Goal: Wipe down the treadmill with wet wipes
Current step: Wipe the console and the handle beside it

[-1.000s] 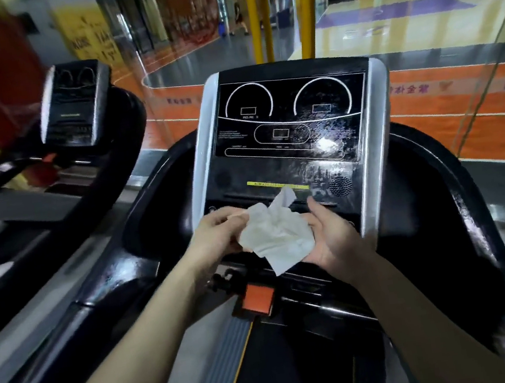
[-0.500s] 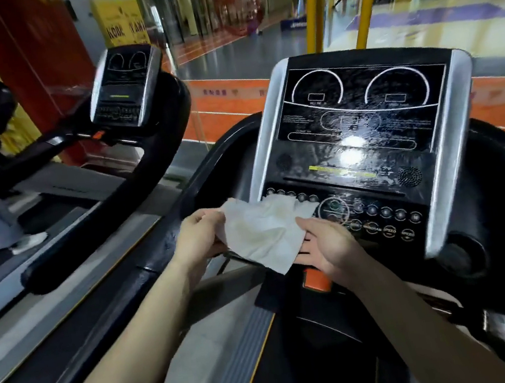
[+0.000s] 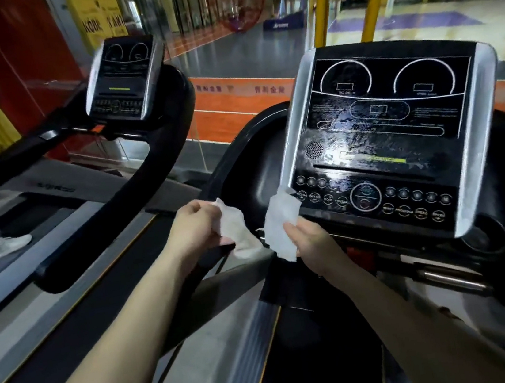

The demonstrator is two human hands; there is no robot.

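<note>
The treadmill console (image 3: pixel 390 128) is black with silver side strips, and wet streaks shine on its display. Below and left of its lower left corner, my left hand (image 3: pixel 196 227) pinches one white wet wipe (image 3: pixel 235 225). My right hand (image 3: pixel 311 243) grips a second white wipe (image 3: pixel 281 224), whose top edge lies against the console's bottom left corner. The two wipes hang a little apart, above the treadmill's left handrail (image 3: pixel 220 176). The belt (image 3: pixel 315 360) runs dark below my forearms.
A second treadmill stands to the left, with its console (image 3: pixel 124 79) and curved black handrail (image 3: pixel 125 208). A person's white shoe (image 3: pixel 11 244) is on that machine's belt. A cup holder (image 3: pixel 485 234) sits at the lower right of my console. Glass and a sports court lie beyond.
The single bunched wipe held between both hands has come apart into two pieces, one in each hand. The view has swung left, so the console now sits further right.
</note>
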